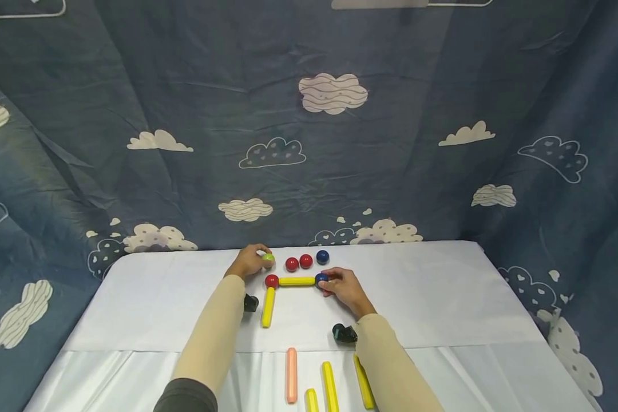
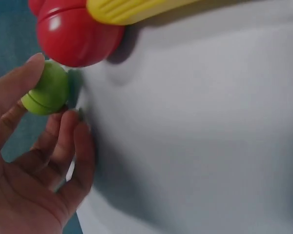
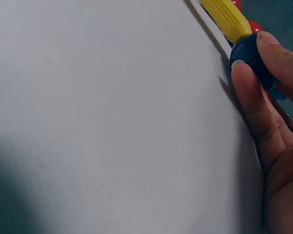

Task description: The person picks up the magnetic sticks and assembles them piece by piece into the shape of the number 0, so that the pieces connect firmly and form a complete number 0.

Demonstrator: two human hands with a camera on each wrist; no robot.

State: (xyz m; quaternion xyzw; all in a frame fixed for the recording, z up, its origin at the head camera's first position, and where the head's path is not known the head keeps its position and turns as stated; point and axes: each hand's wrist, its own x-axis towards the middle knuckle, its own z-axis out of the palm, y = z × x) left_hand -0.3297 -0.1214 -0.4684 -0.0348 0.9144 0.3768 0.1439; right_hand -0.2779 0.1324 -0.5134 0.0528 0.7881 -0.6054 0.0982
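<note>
Draped behind our white-covered table (image 1: 443,286) hangs a dark blue cloth printed with clouds (image 1: 332,93), closing in the back and both sides. We are building a flat frame out of plastic rods and balls. A yellow horizontal rod (image 1: 296,281) joins a glossy red ball (image 1: 272,281) at its left end to a dark blue ball (image 1: 320,279) at its right, and a second yellow rod (image 1: 268,307) runs from the red ball towards us.

Our left hand (image 1: 247,261) pinches a small green plastic ball (image 1: 268,258) between thumb and fingertips, holding it just behind and left of the red corner ball; the left wrist view shows the two almost touching. Our right hand (image 1: 344,287) grips the dark blue ball with thumb and forefinger, steadying that corner.

Behind the frame sit two loose red balls (image 1: 298,262) and another blue ball (image 1: 322,257). Near the front edge lie spare rods: one salmon-pink (image 1: 291,375) and three yellow (image 1: 331,386).

We judge the frame to be about half built, with two sides laid and a corner in hand. The next move seems to call for a spare rod brought up to the blue ball while the green ball is carried to a free rod end.
</note>
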